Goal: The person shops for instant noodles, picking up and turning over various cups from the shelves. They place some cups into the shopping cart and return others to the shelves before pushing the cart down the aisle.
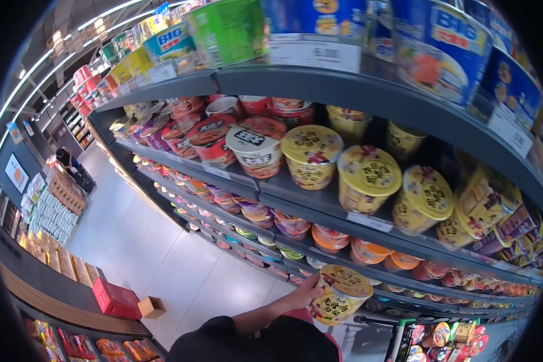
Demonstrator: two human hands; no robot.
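Fingers of the left hand (304,294) wrap the side of a yellow-lidded noodle bowl (340,294), held low and near, in front of the lower shelves (320,205). The right hand is out of view. The shelves run far left along a pale tiled aisle floor (163,259); a red box (116,299), probably cardboard, sits near left.

Noodle cup held at the shelves

A yellow-lidded noodle cup (342,295) is gripped by one hand (308,294) near the lower shelf (404,283); matching yellow cups (368,178) are stacked above.
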